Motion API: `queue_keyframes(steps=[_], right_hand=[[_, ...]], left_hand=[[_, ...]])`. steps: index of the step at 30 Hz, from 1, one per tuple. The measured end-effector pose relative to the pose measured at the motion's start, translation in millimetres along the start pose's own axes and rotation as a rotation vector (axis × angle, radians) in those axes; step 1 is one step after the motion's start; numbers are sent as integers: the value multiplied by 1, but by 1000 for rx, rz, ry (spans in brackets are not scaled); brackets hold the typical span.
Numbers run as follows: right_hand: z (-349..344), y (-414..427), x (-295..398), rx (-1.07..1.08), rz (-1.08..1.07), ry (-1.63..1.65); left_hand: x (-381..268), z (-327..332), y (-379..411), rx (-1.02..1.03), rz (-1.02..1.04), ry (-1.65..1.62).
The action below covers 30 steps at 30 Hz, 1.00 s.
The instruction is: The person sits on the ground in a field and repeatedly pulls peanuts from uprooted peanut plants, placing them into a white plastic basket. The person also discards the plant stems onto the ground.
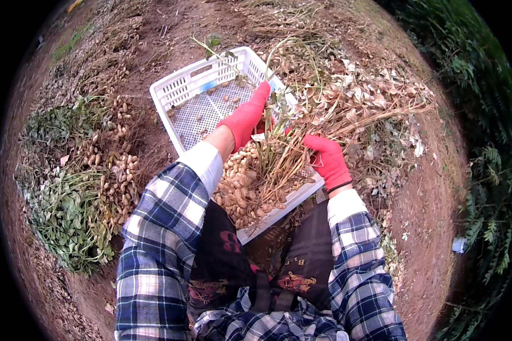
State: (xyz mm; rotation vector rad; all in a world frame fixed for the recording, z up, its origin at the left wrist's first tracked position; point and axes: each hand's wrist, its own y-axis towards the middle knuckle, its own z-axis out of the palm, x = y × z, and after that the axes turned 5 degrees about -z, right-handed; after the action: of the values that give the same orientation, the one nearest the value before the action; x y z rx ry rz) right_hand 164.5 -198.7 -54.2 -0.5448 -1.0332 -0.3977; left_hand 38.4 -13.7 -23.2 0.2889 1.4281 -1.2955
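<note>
A white plastic crate [180, 87] with slotted walls and a mesh floor lies tilted before my knees. My left hand [248, 116], in a red knit glove, reaches over the crate and is closed around green peanut stems [269, 64]. On the right, my gloved right hand [329, 160] grips a bunch of dry, yellowish peanut vines [288, 160] near the crate's right side. The vines' rooty end hangs over a heap of unshelled peanuts [238, 181] in the near part of the crate. Some fingers of both hands are hidden by stems.
Pulled peanut plants with green leaves [74, 213] and clustered pods [121, 177] lie on the soil at left. Withered leaves and stems [362, 98] are piled right of the crate. Dark green shrubs [490, 179] line the far right.
</note>
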Motion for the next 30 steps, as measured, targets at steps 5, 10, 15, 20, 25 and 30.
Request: queue_keyframes(steps=[5, 10, 15, 20, 25, 30], right_hand=[[4, 2, -1, -33, -2, 60], [15, -8, 8, -63, -28, 36], [31, 0, 7, -2, 49, -109], [41, -4, 3, 105, -47, -508], [36, 3, -3, 68, 286, -359], [54, -6, 17, 153, 134, -445]], left_hand=[[0, -13, 14, -488, 233, 684], [9, 5, 1, -244, 150, -144], [2, 17, -16, 59, 358, 246], [21, 23, -7, 80, 396, 814], [29, 39, -10, -135, 455, 880], [12, 18, 4, -382, 352, 768]])
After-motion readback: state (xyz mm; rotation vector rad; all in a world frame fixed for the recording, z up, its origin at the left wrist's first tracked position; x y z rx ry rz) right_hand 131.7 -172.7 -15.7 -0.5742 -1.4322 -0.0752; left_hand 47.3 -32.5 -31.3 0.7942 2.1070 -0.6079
